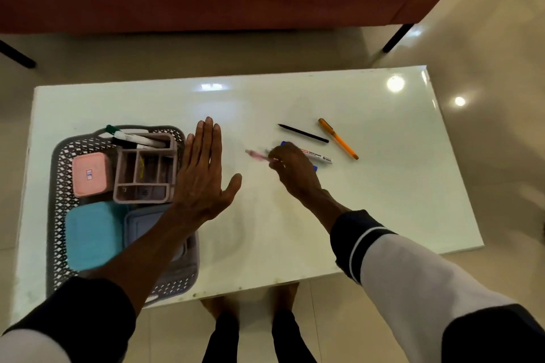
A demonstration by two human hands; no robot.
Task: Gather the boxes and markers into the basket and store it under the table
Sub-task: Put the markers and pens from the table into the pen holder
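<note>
White table [383, 186]: right hand [290, 169] pinches blurred pink marker [256, 154].

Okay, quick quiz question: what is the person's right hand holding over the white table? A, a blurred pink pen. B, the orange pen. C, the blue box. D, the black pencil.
A: the right hand pinches a blurred pink pen, while the orange pen and black pencil lie untouched on the table, and the blue box sits in the basket.

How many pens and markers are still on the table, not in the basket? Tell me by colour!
Orange pen: 1
Black pencil-like stick: 1
White marker with blue cap: 1
Pink pen, blurred, in the right hand: 1
Total: 4
</note>
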